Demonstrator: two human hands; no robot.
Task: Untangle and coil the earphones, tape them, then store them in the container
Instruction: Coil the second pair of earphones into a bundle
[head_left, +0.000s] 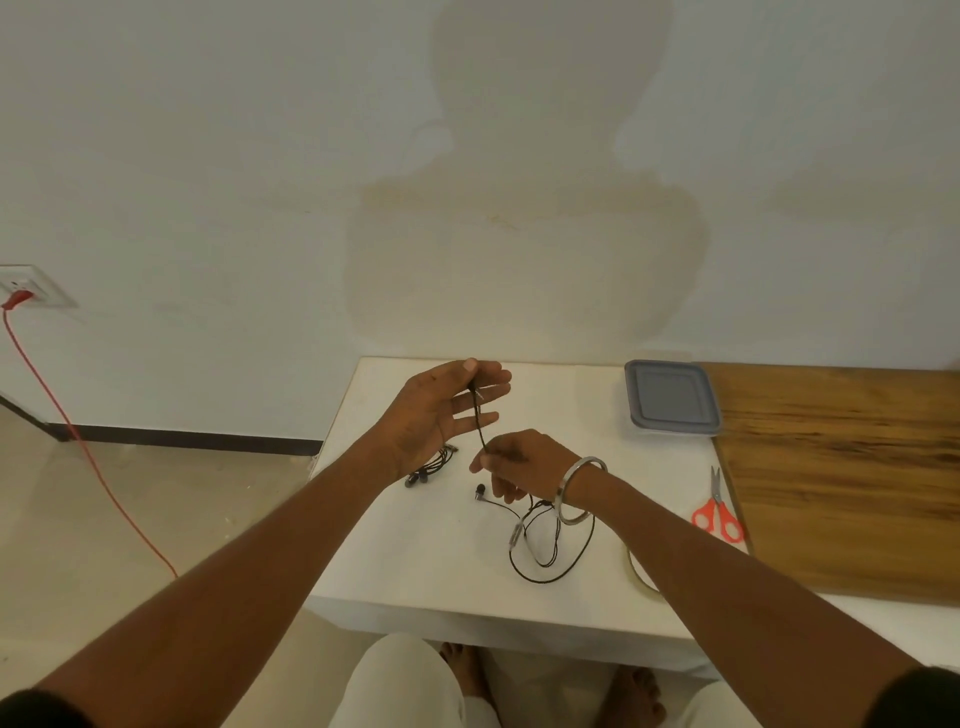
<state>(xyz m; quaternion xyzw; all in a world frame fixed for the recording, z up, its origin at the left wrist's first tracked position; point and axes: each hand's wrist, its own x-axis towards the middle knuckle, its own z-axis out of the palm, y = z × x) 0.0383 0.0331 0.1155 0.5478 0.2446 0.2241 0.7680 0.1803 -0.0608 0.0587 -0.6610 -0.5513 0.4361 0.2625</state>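
Observation:
My left hand (441, 410) is raised above the white table (395, 551), pinching the plug end of a black earphone cable (540, 551) between thumb and forefinger, its other fingers spread. My right hand (524, 462) pinches the same cable a little lower. The rest of the cable lies in loose loops on the table below my right wrist, with an earbud (480, 491) beside it. A second, coiled pair of earphones (431, 466) lies under my left hand. The grey lidded container (671, 397) sits at the table's far right corner.
Red-handled scissors (718, 512) lie at the table's right edge beside a wooden board (841, 467). A roll of tape (641, 571) peeks out from under my right forearm. A red cord (78, 441) hangs from a wall socket at the left.

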